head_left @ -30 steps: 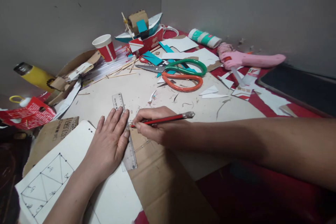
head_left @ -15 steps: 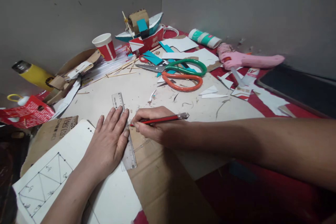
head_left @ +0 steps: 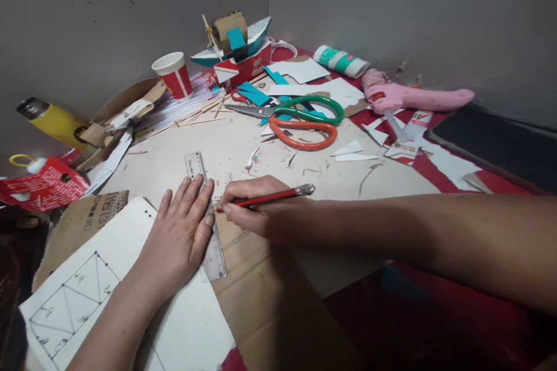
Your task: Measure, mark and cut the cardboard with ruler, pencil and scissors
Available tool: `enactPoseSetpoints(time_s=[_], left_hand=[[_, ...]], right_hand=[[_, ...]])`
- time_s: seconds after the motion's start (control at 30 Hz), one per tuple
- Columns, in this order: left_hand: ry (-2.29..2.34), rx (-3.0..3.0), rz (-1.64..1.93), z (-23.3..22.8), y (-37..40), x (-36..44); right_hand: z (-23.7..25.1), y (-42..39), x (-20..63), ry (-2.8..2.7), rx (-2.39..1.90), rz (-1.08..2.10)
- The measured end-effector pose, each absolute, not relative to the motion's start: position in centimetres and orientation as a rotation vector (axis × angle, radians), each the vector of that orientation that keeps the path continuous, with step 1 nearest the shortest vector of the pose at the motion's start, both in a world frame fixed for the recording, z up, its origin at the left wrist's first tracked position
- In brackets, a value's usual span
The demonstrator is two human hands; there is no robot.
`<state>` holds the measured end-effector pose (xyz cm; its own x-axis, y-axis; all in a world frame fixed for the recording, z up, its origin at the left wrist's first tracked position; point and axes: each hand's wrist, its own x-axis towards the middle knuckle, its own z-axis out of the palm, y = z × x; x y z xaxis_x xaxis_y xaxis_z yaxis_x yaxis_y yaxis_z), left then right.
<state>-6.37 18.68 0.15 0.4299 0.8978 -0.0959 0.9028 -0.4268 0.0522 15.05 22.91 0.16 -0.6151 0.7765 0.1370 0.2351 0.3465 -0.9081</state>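
My left hand [head_left: 185, 232] lies flat with its fingers stretched, pressing a clear plastic ruler [head_left: 214, 261] down. Under the ruler are a brown cardboard piece [head_left: 256, 295] and the edge of a white sheet [head_left: 191, 319]. A red and black pencil [head_left: 274, 196] with a silvery end is pinched in my right hand [head_left: 250, 206]. Its tip meets the cardboard beside the ruler's right edge, close to my left thumb; the fingers partly hide the tip. On the sheet's left part is a drawn rectangle [head_left: 69, 307] split into triangles, with handwritten marks.
Beyond my hands lie large scissors [head_left: 304, 119] with green and orange handles and white paper scraps [head_left: 354, 151]. A pink glue gun [head_left: 413, 98] is at right. At the back stand a paper cup [head_left: 174, 76] and a model boat [head_left: 235, 43]; a yellow bottle [head_left: 56, 123] lies left.
The pencil's rear end has tipped very slightly upward and to the right. Both hands and the ruler stay almost in place.
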Motion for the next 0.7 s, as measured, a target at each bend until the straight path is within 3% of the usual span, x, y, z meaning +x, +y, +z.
enactPoseSetpoints(time_s=[0.7], left_hand=[[1.641, 2.595, -0.095, 0.37, 18.65, -6.24]], right_hand=[[0.91, 22.16, 15.33, -2.216, -0.788, 1.203]])
